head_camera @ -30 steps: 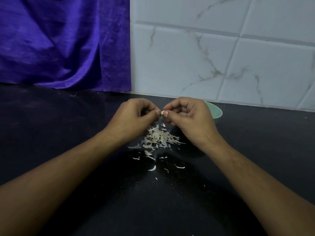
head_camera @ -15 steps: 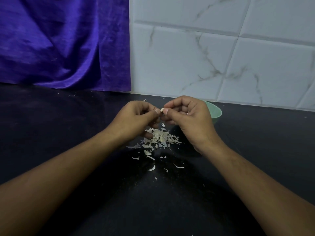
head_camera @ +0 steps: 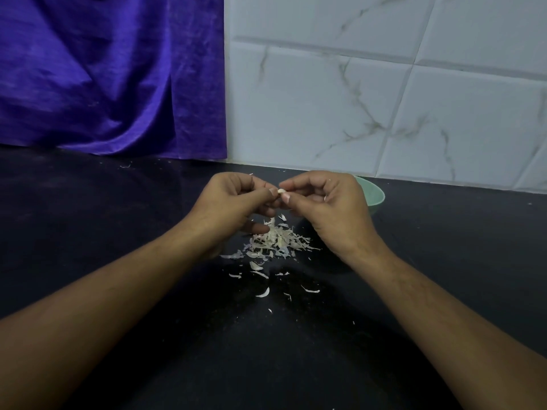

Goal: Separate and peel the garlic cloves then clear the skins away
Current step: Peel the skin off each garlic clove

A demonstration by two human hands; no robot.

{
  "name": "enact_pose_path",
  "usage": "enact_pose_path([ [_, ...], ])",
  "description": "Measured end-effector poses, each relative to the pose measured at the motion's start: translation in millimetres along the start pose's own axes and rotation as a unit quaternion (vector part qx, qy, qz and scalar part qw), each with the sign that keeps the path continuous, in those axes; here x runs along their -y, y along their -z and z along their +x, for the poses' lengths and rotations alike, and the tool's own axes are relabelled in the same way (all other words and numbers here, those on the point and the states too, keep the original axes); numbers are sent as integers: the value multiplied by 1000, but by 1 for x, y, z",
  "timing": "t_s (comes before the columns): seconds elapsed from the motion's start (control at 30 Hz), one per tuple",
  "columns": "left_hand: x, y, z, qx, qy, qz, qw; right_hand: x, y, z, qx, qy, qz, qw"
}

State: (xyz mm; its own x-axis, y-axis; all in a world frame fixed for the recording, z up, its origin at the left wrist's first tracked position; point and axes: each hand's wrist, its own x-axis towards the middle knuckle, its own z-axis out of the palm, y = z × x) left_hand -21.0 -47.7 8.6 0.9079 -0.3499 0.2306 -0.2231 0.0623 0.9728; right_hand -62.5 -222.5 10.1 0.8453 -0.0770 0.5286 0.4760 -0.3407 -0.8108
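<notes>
At centre, a garlic clove [head_camera: 280,190] is pinched between left grip [head_camera: 233,202] and right grip [head_camera: 331,208], above piled skins [head_camera: 278,241].

Left hand [head_camera: 233,202] and right hand [head_camera: 331,208] meet; curled fingers [head_camera: 299,184] pinch one clove [head_camera: 280,190].

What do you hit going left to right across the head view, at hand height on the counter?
left hand → clove, pinched between both hands → right hand → bowl, partly hidden behind the right hand
</notes>
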Motion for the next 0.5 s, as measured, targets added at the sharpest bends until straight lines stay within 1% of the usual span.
enact_pose_path([
  [0.17, 2, -2, -1, -7, 9, -21, 1000, -1, 0, 0, 0, -2, 14, 1000],
  [0.33, -2, -2, -2, 9, -12, -25, 1000, 2, 2, 2, -12, 4, 17, 1000],
  [0.5, -1, -2, -2, -1, -18, -23, 1000, 3, 1, 1, -5, 0, 22, 1000],
])
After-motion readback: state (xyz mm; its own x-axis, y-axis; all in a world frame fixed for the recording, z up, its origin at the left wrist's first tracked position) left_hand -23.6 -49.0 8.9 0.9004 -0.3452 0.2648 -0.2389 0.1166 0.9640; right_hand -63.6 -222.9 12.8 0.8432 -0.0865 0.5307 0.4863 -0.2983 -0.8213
